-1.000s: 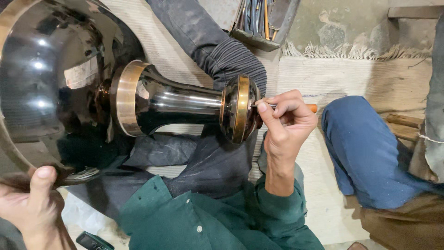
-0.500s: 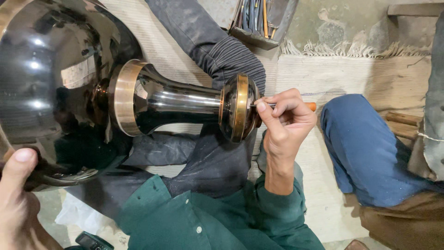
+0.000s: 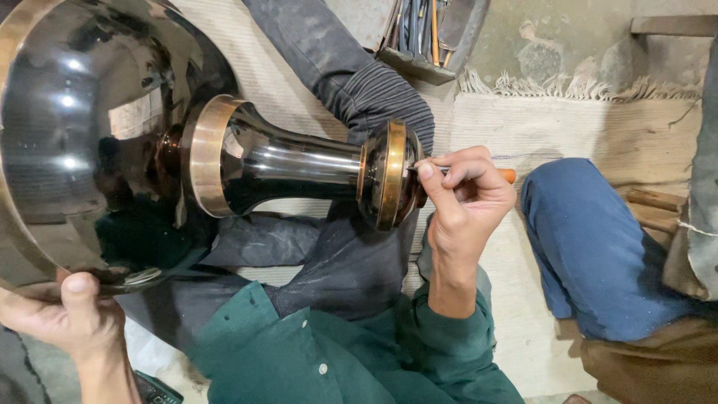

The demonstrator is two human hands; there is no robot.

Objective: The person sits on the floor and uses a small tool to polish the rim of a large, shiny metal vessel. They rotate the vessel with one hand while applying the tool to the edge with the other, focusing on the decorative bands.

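At the vase (image 3: 224,150) base, right hand (image 3: 464,202) pinches a tool (image 3: 507,175) (probably an engraver); left hand (image 3: 63,314) grips the rim.

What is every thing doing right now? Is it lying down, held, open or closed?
Shiny black vase: lying on its side, held up off the mat.
Left hand: grip closed on the vase's wide rim.
Right hand: closed around an orange-handled tool.
Tool tip: touching the vase's knob end.
Tool tray: open, tools inside.

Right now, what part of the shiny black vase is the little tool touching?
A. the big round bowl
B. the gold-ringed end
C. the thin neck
B: the right hand holds the tool against the gold-ringed end of the vase, while the left hand grips the bowl's rim.
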